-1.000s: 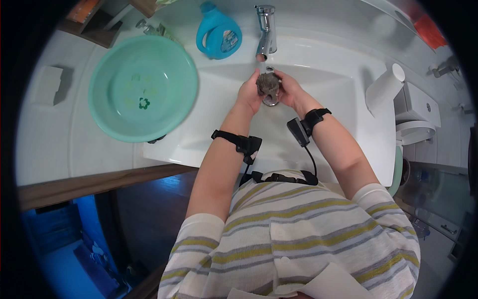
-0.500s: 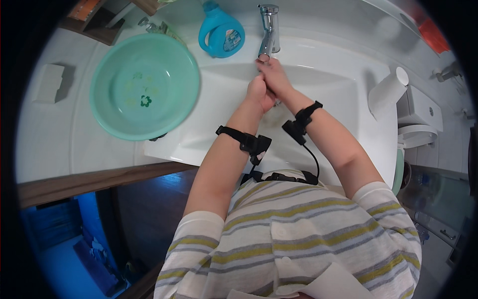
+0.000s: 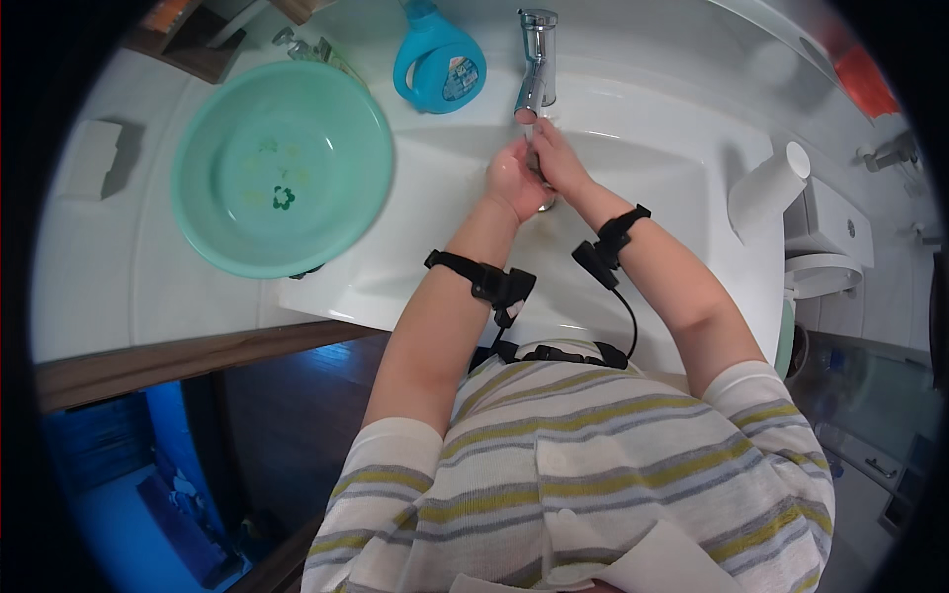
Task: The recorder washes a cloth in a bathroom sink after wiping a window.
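Both my hands are in the white sink point(image 3: 652, 237), just below the spout of the chrome faucet point(image 3: 537, 64). A thin stream seems to fall from the spout between them. My left hand point(image 3: 514, 180) is turned partly palm up, wet and shiny, with its fingers loosely spread toward the faucet. Close beside it, my right hand point(image 3: 559, 158) has its fingers reaching down toward the left palm; some fingertips are hidden. I see nothing held in either hand. Part of the round metal drain point(image 3: 548, 204) shows below the hands.
A green plastic basin point(image 3: 237, 222) stands left of the sink, with a pump bottle point(image 3: 336, 61) behind it. Behind the sink is a blue jug-shaped detergent bottle point(image 3: 438, 74). A white cylinder point(image 3: 769, 191) leans at the right rim. Black straps with small devices point(image 3: 504, 287) circle my forearms.
My hands were pressed together, the right over the left. Now they have come slightly apart, the left tilting palm up and shifting toward the faucet.
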### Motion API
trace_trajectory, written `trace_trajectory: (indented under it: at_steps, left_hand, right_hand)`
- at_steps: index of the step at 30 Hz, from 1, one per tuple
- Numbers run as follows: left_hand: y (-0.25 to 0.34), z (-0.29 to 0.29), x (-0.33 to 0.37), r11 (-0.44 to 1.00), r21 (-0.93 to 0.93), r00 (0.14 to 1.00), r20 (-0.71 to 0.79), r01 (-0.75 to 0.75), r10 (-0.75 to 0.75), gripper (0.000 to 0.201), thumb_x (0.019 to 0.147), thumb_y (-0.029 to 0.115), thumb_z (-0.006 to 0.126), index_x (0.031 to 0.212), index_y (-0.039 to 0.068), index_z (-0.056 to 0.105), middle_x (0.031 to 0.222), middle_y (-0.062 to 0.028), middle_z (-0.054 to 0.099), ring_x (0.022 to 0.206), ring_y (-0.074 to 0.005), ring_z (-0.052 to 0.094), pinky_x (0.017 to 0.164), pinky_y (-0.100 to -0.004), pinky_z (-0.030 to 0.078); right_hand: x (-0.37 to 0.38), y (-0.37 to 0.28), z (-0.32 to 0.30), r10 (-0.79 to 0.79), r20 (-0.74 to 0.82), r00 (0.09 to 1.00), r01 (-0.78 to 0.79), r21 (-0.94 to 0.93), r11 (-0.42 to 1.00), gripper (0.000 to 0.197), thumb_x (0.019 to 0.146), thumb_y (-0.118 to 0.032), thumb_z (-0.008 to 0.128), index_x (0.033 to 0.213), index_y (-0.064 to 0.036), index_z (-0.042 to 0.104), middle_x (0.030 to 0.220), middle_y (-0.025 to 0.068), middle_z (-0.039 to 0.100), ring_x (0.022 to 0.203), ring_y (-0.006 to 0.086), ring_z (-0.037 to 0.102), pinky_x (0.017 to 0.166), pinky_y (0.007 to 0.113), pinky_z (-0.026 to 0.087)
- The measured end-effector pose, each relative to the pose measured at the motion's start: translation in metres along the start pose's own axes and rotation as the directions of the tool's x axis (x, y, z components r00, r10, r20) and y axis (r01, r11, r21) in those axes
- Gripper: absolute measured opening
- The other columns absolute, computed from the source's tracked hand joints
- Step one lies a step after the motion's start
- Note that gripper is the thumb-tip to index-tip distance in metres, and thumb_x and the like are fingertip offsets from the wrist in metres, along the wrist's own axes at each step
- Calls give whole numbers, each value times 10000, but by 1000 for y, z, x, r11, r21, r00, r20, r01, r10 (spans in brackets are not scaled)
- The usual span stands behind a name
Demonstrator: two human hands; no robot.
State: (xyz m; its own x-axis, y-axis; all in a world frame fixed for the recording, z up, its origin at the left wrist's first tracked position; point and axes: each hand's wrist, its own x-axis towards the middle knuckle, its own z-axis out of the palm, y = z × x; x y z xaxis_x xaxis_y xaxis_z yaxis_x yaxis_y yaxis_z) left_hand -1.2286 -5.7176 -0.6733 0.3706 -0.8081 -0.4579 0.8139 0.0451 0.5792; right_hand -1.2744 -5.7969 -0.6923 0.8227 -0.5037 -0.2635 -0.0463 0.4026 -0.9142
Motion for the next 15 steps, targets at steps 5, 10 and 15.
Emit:
trace_trajectory:
  at_steps: [5, 10, 15]
  left_hand:
    - [21, 17, -21, 973, -113, 910, -389, -203, 145, 330, 889, 305, 302, 1059, 74, 465, 1019, -73, 513, 967, -229, 489, 858, -400, 383]
    - [-7, -9, 12, 994, -43, 994, -48, -96, 94, 340, 891, 309, 299, 1049, 70, 480, 1045, -77, 535, 1000, -239, 492, 854, -443, 392]
    - [12, -4, 7, 963, -222, 986, -92, -153, 136, 415, 903, 368, 236, 1094, 64, 444, 1071, -98, 502, 1006, -258, 479, 890, -433, 361]
  right_hand:
    - [-10, 33, 19, -436, 310, 845, 534, -527, 661, 491, 826, -260, 420, 1260, -52, 322, 1213, 209, 402, 1127, 333, 381, 928, 385, 296]
    - [6, -1, 4, -273, 54, 961, 272, -379, 884, 500, 838, -261, 394, 1280, -51, 294, 1130, 183, 464, 1024, 337, 462, 890, 416, 338]
    - [-10, 28, 5, -437, 75, 897, 434, -347, 831, 416, 846, -201, 383, 1236, -57, 367, 1019, 108, 491, 886, 235, 499, 781, 325, 394]
